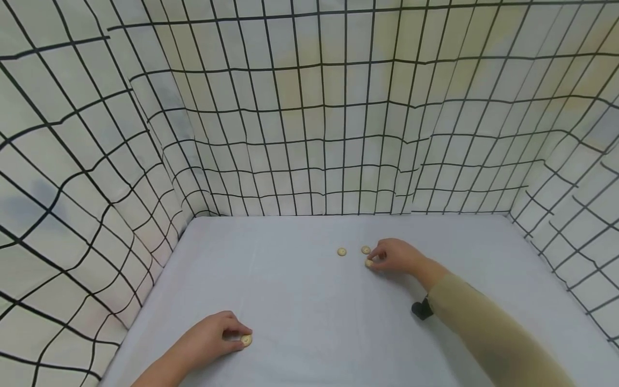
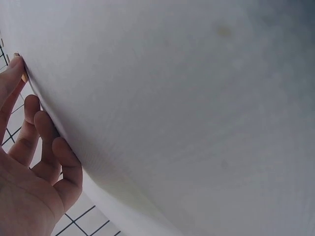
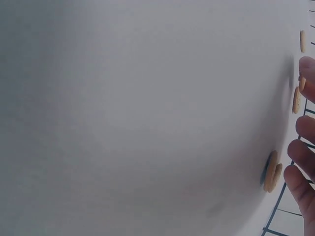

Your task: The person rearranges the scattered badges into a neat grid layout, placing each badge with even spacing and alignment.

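Note:
Near the front left of the white table, my left hand point(image 1: 208, 337) pinches a pale round wooden button point(image 1: 246, 339) between thumb and index finger. In the left wrist view that hand point(image 2: 37, 177) has its other fingers loosely bent beside the cloth, and the button point(image 2: 24, 76) shows only as a sliver. Further back, my right hand point(image 1: 398, 255) pinches another wooden button point(image 1: 369, 263) close to the table. Just behind it lies a button point(image 1: 366, 250), and a further button point(image 1: 342, 251) rests to its left.
A white cloth point(image 1: 300, 301) covers the table. Black-lined netting or grid point(image 1: 309, 107) over pale walls encloses the back and sides. In the right wrist view, two discs point(image 3: 270, 172) sit close together below the fingers. A black device point(image 1: 422, 309) is at the right cuff.

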`<action>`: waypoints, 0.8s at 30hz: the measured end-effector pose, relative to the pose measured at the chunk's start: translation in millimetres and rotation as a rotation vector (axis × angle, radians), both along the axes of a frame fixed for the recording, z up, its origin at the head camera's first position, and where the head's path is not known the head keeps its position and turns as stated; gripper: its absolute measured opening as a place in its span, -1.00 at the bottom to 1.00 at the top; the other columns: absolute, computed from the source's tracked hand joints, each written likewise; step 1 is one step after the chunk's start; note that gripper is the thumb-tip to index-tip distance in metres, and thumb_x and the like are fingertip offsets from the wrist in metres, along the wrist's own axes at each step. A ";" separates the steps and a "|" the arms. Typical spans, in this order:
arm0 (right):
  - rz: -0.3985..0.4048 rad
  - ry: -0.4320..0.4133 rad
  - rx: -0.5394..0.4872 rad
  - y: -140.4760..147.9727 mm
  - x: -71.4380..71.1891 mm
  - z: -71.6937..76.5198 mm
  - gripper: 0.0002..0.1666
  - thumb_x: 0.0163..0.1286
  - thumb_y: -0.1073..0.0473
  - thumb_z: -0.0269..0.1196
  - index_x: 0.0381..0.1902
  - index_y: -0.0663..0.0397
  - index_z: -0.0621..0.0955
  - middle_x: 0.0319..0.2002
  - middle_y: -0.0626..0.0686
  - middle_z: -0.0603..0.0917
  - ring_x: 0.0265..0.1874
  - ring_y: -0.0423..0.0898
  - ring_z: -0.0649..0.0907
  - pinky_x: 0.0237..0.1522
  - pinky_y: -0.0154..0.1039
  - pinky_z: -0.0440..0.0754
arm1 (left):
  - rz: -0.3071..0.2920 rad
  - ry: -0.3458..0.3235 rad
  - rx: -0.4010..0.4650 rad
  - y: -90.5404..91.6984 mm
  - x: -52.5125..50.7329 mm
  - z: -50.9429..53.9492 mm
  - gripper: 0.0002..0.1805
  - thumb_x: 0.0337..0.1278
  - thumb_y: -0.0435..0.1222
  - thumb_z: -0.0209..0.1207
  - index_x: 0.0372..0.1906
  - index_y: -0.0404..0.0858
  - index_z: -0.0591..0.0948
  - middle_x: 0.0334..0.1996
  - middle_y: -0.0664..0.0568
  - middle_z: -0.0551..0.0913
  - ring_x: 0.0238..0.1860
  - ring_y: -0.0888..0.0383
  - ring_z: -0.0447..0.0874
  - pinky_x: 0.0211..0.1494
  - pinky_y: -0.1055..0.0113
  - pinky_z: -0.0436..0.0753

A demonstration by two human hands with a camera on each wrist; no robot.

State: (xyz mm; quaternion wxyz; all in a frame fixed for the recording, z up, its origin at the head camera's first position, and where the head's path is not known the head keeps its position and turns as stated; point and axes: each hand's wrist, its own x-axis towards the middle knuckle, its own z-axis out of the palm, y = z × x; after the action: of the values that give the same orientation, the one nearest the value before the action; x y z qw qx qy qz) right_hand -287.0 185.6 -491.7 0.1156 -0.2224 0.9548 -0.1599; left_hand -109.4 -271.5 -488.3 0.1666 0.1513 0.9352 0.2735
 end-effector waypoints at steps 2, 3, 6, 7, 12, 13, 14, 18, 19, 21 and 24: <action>0.003 -0.001 0.003 -1.2 -0.8 -0.8 -0.75 0.22 -0.09 0.42 -0.16 -0.22 0.78 -0.41 -0.17 0.54 -0.36 -0.17 0.48 -0.24 -0.19 0.47 | 0.000 0.000 0.004 0.4 0.0 0.7 -0.76 0.00 -0.02 0.44 -0.16 0.12 0.77 -0.35 0.30 0.51 -0.38 0.36 0.36 -0.27 0.37 0.42; 0.006 0.001 0.005 -1.8 -1.0 -0.9 -0.75 0.22 -0.09 0.42 -0.16 -0.21 0.78 -0.42 -0.17 0.54 -0.36 -0.17 0.48 -0.23 -0.18 0.46 | 0.000 0.000 0.003 0.6 0.0 1.0 -0.76 0.01 -0.02 0.44 -0.16 0.11 0.77 -0.35 0.31 0.51 -0.38 0.36 0.36 -0.27 0.37 0.42; 0.012 0.002 0.010 -3.0 -0.7 -0.6 -0.74 0.23 -0.11 0.42 -0.17 -0.21 0.78 -0.42 -0.18 0.54 -0.35 -0.17 0.48 -0.23 -0.19 0.46 | 0.002 -0.004 -0.003 1.2 0.2 1.5 -0.75 0.01 -0.03 0.43 -0.16 0.10 0.77 -0.35 0.32 0.51 -0.38 0.36 0.37 -0.27 0.37 0.43; 0.016 0.004 0.011 -3.2 -0.8 -0.8 -0.74 0.23 -0.11 0.42 -0.16 -0.21 0.78 -0.42 -0.18 0.54 -0.36 -0.17 0.48 -0.23 -0.18 0.46 | 0.002 -0.004 -0.003 1.2 0.2 1.6 -0.75 0.01 -0.02 0.43 -0.16 0.10 0.78 -0.35 0.32 0.51 -0.38 0.36 0.37 -0.27 0.37 0.43; 0.012 0.006 0.013 -3.8 -1.0 -2.0 -0.74 0.23 -0.11 0.42 -0.16 -0.21 0.79 -0.42 -0.18 0.54 -0.37 -0.18 0.48 -0.27 -0.20 0.46 | 0.010 -0.004 -0.021 2.0 0.3 2.6 -0.76 0.01 -0.03 0.43 -0.17 0.11 0.78 -0.35 0.32 0.51 -0.38 0.37 0.37 -0.26 0.36 0.44; 0.013 0.005 0.013 -3.8 -1.1 -2.1 -0.74 0.24 -0.11 0.42 -0.16 -0.21 0.79 -0.42 -0.18 0.54 -0.37 -0.17 0.48 -0.27 -0.20 0.45 | 0.011 -0.003 -0.023 2.1 0.3 3.0 -0.76 0.01 -0.02 0.43 -0.17 0.10 0.78 -0.35 0.32 0.51 -0.38 0.37 0.37 -0.26 0.36 0.44; 0.011 0.005 0.012 -3.8 -1.0 -2.0 -0.74 0.24 -0.11 0.42 -0.16 -0.21 0.79 -0.43 -0.18 0.54 -0.37 -0.17 0.48 -0.28 -0.20 0.45 | 0.014 -0.006 -0.028 2.4 0.3 3.2 -0.77 0.01 -0.03 0.44 -0.17 0.11 0.78 -0.35 0.32 0.51 -0.37 0.37 0.38 -0.25 0.36 0.45; -0.036 -0.003 -0.008 -1.6 -0.7 0.1 -0.67 0.21 -0.15 0.43 -0.11 -0.22 0.78 -0.40 -0.15 0.55 -0.36 -0.15 0.48 -0.26 -0.17 0.46 | 0.030 -0.022 -0.039 2.8 0.1 3.4 -0.78 0.00 -0.04 0.44 -0.19 0.14 0.77 -0.34 0.33 0.52 -0.35 0.37 0.40 -0.22 0.35 0.46; -0.056 -0.012 -0.018 -0.2 -0.5 1.2 -0.66 0.20 -0.16 0.43 -0.10 -0.21 0.78 -0.39 -0.14 0.55 -0.36 -0.13 0.48 -0.25 -0.16 0.46 | 0.034 -0.026 -0.041 2.8 0.0 3.4 -0.79 0.00 -0.03 0.44 -0.19 0.14 0.77 -0.34 0.32 0.52 -0.35 0.37 0.39 -0.23 0.35 0.46; -0.089 -0.020 -0.038 4.6 0.1 2.7 -0.64 0.20 -0.14 0.44 -0.07 -0.21 0.77 -0.38 -0.13 0.56 -0.34 -0.13 0.49 -0.23 -0.15 0.47 | 0.042 -0.032 -0.044 2.9 -0.5 3.0 -0.79 0.00 -0.03 0.44 -0.20 0.15 0.76 -0.35 0.32 0.52 -0.36 0.36 0.39 -0.24 0.35 0.45; -0.116 -0.026 -0.064 16.5 0.7 4.3 -0.64 0.23 -0.10 0.43 -0.03 -0.21 0.76 -0.37 -0.13 0.56 -0.34 -0.13 0.50 -0.24 -0.17 0.48 | 0.041 -0.033 -0.047 3.0 -1.2 2.6 -0.79 0.00 -0.01 0.43 -0.19 0.16 0.76 -0.35 0.32 0.51 -0.36 0.35 0.37 -0.25 0.35 0.43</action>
State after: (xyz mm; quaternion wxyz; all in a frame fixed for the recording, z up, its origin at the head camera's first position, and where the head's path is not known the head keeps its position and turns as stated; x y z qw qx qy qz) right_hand -286.3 202.1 -487.4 0.1116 -0.1679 0.9589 -0.1996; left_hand -110.6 -268.5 -485.7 0.1800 0.1237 0.9413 0.2573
